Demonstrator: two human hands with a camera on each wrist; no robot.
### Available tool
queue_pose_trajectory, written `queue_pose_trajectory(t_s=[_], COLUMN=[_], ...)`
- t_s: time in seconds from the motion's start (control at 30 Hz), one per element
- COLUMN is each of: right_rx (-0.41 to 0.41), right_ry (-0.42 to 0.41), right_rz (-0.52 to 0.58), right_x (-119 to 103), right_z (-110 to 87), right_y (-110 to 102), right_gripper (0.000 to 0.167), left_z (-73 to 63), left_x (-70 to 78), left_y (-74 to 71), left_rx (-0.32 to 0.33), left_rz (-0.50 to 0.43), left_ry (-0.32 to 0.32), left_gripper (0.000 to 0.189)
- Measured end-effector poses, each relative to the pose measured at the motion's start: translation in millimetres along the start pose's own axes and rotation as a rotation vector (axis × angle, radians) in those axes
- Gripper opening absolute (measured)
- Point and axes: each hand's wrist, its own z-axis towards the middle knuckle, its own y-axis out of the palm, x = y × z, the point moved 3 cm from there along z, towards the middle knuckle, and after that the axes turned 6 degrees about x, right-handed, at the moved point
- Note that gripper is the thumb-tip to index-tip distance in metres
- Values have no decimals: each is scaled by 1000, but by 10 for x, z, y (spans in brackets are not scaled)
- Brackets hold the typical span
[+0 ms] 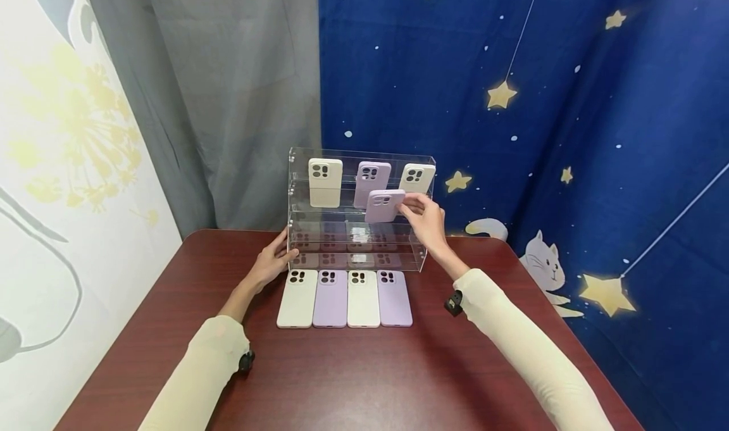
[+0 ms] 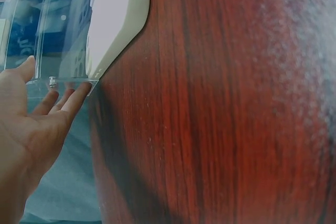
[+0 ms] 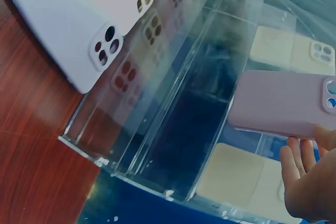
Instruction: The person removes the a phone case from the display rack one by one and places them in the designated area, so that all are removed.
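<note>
A clear acrylic tiered rack (image 1: pixel 296 225) stands on the dark red table (image 1: pixel 353 380). Its top tier holds a cream case (image 1: pixel 325 182), a lilac case (image 1: pixel 370 176) and another cream case (image 1: pixel 417 178). My right hand (image 1: pixel 424 219) pinches a lilac phone case (image 1: pixel 384 206) (image 3: pixel 281 103) in front of the middle tier. My left hand (image 1: pixel 276 260) (image 2: pixel 31 124) rests with straight fingers against the rack's left lower corner (image 2: pixel 68 81). Several cases lie in a row before the rack: cream (image 1: pixel 298 298), lilac (image 1: pixel 331 298), cream (image 1: pixel 363 298), lilac (image 1: pixel 394 298).
A blue star-patterned curtain (image 1: pixel 569 102) hangs behind and to the right. A grey curtain (image 1: pixel 228 102) and a white floral one (image 1: pixel 68 165) hang on the left. The table's right edge (image 1: pixel 575 349) runs close beside my right sleeve.
</note>
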Motion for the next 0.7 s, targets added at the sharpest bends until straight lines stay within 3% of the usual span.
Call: queue_pose_trajectory(t_s=[0.37, 0.7], right_rx=[-53, -129], right_ry=[-25, 3], right_rz=[77, 22], right_x=[-220, -312], right_z=[-133, -317], right_y=[115, 217], right_gripper=[23, 24], left_z=[-4, 25], left_x=[-2, -13], left_y=[2, -6], left_rx=[-1, -18], left_rz=[-21, -44], left_ry=[-4, 2], left_gripper=[78, 79])
